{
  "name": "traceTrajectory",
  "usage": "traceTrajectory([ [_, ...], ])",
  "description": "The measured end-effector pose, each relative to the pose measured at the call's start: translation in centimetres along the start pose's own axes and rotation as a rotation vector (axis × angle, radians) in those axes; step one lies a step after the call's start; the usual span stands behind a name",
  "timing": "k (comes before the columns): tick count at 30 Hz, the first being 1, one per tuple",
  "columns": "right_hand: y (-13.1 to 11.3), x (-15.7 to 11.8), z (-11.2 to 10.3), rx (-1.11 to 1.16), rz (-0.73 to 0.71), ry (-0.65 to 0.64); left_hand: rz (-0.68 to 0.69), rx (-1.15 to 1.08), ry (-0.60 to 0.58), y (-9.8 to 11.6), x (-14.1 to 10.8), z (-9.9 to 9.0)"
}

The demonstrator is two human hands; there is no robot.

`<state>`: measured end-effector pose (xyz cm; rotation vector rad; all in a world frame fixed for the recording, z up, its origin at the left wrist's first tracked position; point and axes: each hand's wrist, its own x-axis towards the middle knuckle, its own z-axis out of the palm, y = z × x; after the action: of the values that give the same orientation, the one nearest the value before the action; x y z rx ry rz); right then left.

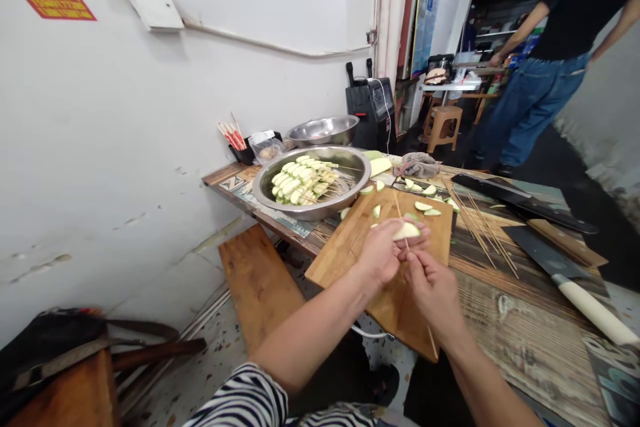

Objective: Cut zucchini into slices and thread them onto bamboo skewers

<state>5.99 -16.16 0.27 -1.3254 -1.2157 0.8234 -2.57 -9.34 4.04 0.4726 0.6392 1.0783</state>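
My left hand (383,250) is closed on a pale green-edged vegetable slice (407,231), which looks like zucchini. A thin wooden skewer (398,203) runs through or behind the slice; its tip points away from me. My right hand (431,283) pinches the skewer just below the slice. Both hands are above a wooden cutting board (340,247), where several loose slices (424,206) lie. Left of the board, a wide steel bowl (313,211) holds a pile of skewered slices (300,180).
Loose skewers (483,230) lie right of the board. A cleaver (545,257) and a long dark knife (520,200) rest farther right. A grey cloth (419,165), second steel bowl (325,128) and black speaker (370,110) stand behind. A person (555,60) stands at the back right.
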Motion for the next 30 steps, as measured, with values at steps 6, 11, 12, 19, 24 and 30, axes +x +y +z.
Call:
traceTrajectory([
  [6, 1.0, 0.7, -0.8, -0.046, -0.016, 0.068, -0.053, 0.083, -0.005, -2.5, -1.1, 0.8],
  [11, 1.9, 0.2, -4.0, 0.01, 0.046, 0.132, 0.073, 0.32, -0.076, -2.8, 0.9, 0.2],
  [12, 2.0, 0.0, -4.8, 0.04, 0.076, 0.146, 0.193, 0.442, -0.058, -2.5, 1.9, -0.1],
  [19, 3.4, -1.1, -7.1, 0.266, 0.266, 0.156, 0.47, 1.633, -0.025, -0.8, 8.2, -1.6],
  [24, 4.0, -1.3, -7.0, 0.304, 0.295, 0.124, 0.512, 1.953, -0.15, -1.5, 9.3, -2.2],
  [30, 3.9, -1.3, -6.7, 0.286, 0.301, 0.087, 0.503, 2.059, -0.399, -0.1, 9.7, -1.8],
])
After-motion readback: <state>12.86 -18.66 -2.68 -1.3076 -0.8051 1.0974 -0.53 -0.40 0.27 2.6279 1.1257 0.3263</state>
